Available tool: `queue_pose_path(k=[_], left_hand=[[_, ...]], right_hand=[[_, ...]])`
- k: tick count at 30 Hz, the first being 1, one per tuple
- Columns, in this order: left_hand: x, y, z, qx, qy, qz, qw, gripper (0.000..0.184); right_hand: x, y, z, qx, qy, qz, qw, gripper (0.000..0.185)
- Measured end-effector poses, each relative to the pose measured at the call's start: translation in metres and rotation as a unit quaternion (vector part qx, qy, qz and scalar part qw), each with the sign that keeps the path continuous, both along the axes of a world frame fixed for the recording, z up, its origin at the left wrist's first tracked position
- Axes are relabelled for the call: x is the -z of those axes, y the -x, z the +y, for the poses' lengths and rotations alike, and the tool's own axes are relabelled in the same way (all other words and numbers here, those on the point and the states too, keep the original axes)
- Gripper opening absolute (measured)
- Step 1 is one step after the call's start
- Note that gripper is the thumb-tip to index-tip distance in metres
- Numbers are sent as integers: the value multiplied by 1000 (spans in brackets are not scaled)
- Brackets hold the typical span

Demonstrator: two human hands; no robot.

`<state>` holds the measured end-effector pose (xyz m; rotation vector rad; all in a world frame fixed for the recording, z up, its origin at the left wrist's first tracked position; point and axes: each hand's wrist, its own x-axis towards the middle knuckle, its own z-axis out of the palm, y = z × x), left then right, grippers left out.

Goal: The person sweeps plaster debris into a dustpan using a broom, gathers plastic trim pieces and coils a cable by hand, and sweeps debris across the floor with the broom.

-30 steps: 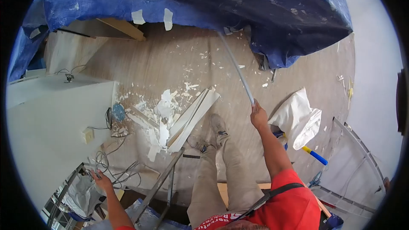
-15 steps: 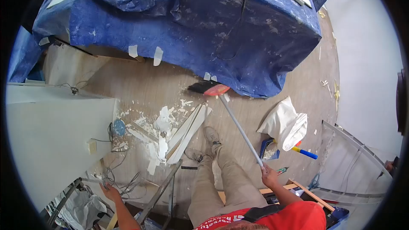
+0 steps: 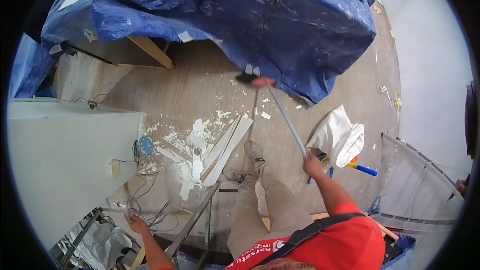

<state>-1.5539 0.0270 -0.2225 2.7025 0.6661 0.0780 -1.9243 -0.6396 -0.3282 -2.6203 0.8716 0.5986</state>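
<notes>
My right hand (image 3: 313, 165) is wrapped round the upper end of a broom's pale grey handle (image 3: 287, 117). The broom's red and dark head (image 3: 262, 82), blurred, is against the lower edge of a blue plastic sheet (image 3: 310, 35). Low on the left, my left hand (image 3: 136, 224) has its fingers curled at a loop of grey cable (image 3: 150, 211), beside a metal frame. Paint flakes and scraps (image 3: 196, 137) lie on the floor around long white strips (image 3: 227, 151), left of my shoes.
A white sack (image 3: 337, 137) and a dustpan with a blue and yellow handle (image 3: 364, 170) lie to the right. A metal ladder (image 3: 425, 162) is at the far right. A white wall (image 3: 70, 150) stands left. A slanting metal bar (image 3: 192, 220) is near my legs.
My right hand has pushed the broom forward, away from me. The sheet's lower edge has risen on the left, uncovering more of a wooden panel. My left hand stays by the cable.
</notes>
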Motion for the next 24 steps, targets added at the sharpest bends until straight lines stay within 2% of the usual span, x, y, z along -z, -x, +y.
queue_pose_path(k=[1, 2, 3, 4, 6, 7, 9, 11, 12, 13, 16, 17, 18, 19, 22, 24], left_hand=[[6, 2, 4, -5, 7, -1, 1000, 51], [13, 3, 7, -2, 19, -20, 1000, 50], [23, 5, 14, 2, 32, -39, 999, 50], [33, 7, 22, -3, 38, -41, 998, 50], [47, 11, 35, -30, 85, -43, 995, 49], [48, 14, 34, -38, 84, -46, 995, 49], [44, 14, 35, -11, 32, -38, 999, 50], [36, 8, 29, -22, 21, -33, 999, 49], [33, 4, 23, -28, 17, -29, 999, 48], [30, 1, 18, -38, 13, -33, 999, 48], [18, -6, 10, -51, 18, -19, 998, 48], [17, -6, 9, -44, 25, -24, 998, 48], [17, -8, 8, -36, 33, -29, 998, 48], [18, -7, 6, -41, 30, -30, 998, 48], [29, -8, 5, -38, 20, -56, 998, 48], [43, -12, 3, -36, 55, -77, 995, 48]], right_hand=[[-46, 12, 26, 232, -77, -24, 969, 32], [-67, 41, 42, 254, -85, 33, 963, 35], [-111, 43, 55, 270, -124, 99, 950, 36], [-122, 72, 71, 261, -125, 50, 956, 37], [-164, 84, 90, 270, -143, 68, 950, 38], [-164, 77, 88, 262, -143, 67, 952, 38], [-160, 59, 94, 213, -104, -19, 971, 33], [-106, 22, 77, 162, -127, -89, 975, 31], [-73, -7, 64, 61, -89, -137, 985, 29], [-52, -49, 55, 144, -117, -110, 977, 30], [7, -164, 32, 186, -171, -212, 944, 39], [22, -202, 26, 168, -135, -274, 937, 38], [23, -244, 19, 216, -163, -217, 938, 34], [35, -276, 10, 182, -119, -238, 947, 32], [14, -358, -5, 181, -83, -203, 959, 31], [4, -385, -15, 300, -159, -141, 930, 30]])
